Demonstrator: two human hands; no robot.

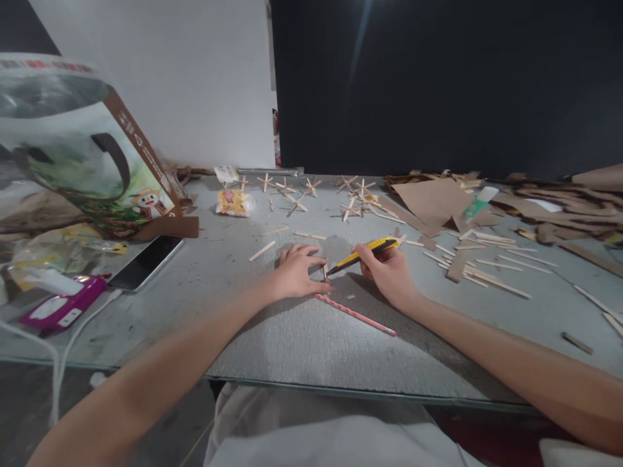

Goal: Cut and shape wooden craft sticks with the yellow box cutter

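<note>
My right hand is closed around a yellow and black utility knife. The knife's tip meets a short wooden stick lying on the table. On the left, my left hand rests on the table with thumb and forefinger at the two ends of that stick, steadying it. Just below the left fingertips lies a red patterned pencil, slanting toward the right. Loose sticks lie above the left hand, one of them a pale stick.
Crossed-stick pieces stand at the back beside a yellow packet. To the right are scattered sticks, brown cardboard and a glue tube. On the left are a phone, a purple device, white cables and a large printed container.
</note>
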